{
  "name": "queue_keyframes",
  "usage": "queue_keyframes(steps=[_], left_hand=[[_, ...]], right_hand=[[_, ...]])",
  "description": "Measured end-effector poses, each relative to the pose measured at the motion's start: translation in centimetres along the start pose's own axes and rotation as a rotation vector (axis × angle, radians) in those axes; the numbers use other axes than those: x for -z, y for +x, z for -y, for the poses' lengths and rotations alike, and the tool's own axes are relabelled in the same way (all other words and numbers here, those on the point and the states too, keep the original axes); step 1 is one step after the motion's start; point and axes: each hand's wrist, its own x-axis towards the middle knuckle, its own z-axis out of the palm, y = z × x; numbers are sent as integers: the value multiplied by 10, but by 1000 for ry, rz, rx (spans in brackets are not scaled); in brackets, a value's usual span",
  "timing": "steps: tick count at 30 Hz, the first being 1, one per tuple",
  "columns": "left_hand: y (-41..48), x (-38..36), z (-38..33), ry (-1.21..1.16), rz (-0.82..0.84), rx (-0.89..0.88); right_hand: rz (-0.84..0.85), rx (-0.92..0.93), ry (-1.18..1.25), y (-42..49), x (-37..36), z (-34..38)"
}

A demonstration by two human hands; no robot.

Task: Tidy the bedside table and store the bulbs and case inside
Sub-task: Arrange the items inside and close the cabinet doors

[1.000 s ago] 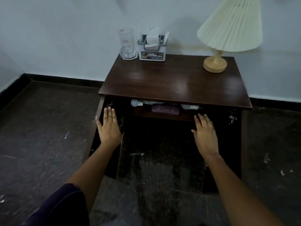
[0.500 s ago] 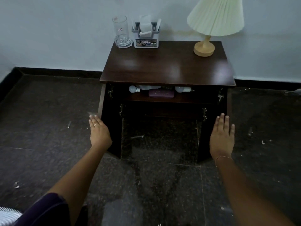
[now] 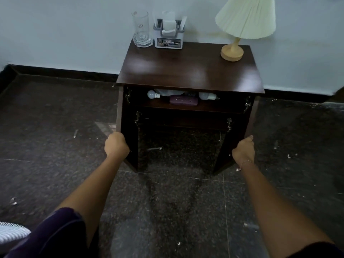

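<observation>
The dark wooden bedside table (image 3: 189,71) stands against the wall with both front doors swung open. On its inner shelf lie a white bulb (image 3: 153,94) at the left, another white bulb (image 3: 207,95) at the right, and a purple case (image 3: 183,100) between them in front. My left hand (image 3: 116,145) grips the edge of the left door (image 3: 129,131). My right hand (image 3: 243,151) grips the edge of the right door (image 3: 233,144).
On the tabletop stand a glass mug (image 3: 141,29) and a grey tissue holder (image 3: 169,35) at the back left, and a cream-shaded lamp (image 3: 242,25) at the back right. Dark speckled floor with small scraps surrounds the table. A white fan edge (image 3: 11,235) shows bottom left.
Both hands have moved from flat and spread near the doors to curled around the door edges. The view has pulled back from the table.
</observation>
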Motion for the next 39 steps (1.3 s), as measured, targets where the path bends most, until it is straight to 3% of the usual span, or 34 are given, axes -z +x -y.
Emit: queue_keyframes(steps=[10,24,39], left_hand=[[-4,-9,-8,-64,-15,-106],[-4,-30,-54,-138,-1,-126],[7,-36,-114,-503,256,170]], right_hand=[[-25,-107,101,9,-9,3],[142,-117,246,21,-16,8],[501,-216,419,45,-29,46]])
